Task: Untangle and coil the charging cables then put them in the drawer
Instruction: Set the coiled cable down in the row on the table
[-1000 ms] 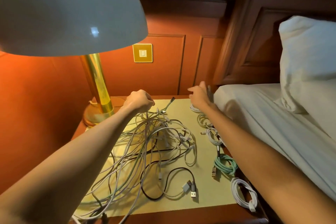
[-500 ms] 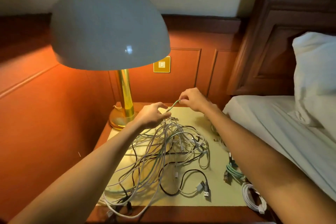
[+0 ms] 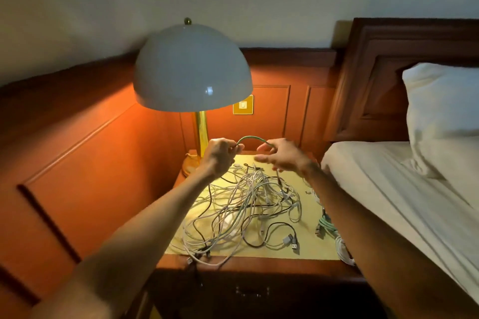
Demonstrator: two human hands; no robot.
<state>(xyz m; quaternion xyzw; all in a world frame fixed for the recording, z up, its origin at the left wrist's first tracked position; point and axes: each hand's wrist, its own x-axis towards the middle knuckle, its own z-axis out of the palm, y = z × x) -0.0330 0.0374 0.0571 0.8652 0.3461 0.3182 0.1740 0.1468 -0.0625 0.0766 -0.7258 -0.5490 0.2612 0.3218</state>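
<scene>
Just right of the lamp [image 3: 193, 70] stem, the left hand [image 3: 220, 155], fingers curled, and the right hand [image 3: 282, 156], thumb and forefinger closed, pinch a short arch of green cable [image 3: 252, 138]. The tangle of charging cables [image 3: 248, 204] lies below, in front of the lamp base, with a coiled mint cable [image 3: 327, 225] farther right

cam=1 head-worn | faces forward-down | near, above nightstand [image 3: 272, 265] | lamp [image 3: 193, 70] left, bed [image 3: 388, 189] right
</scene>
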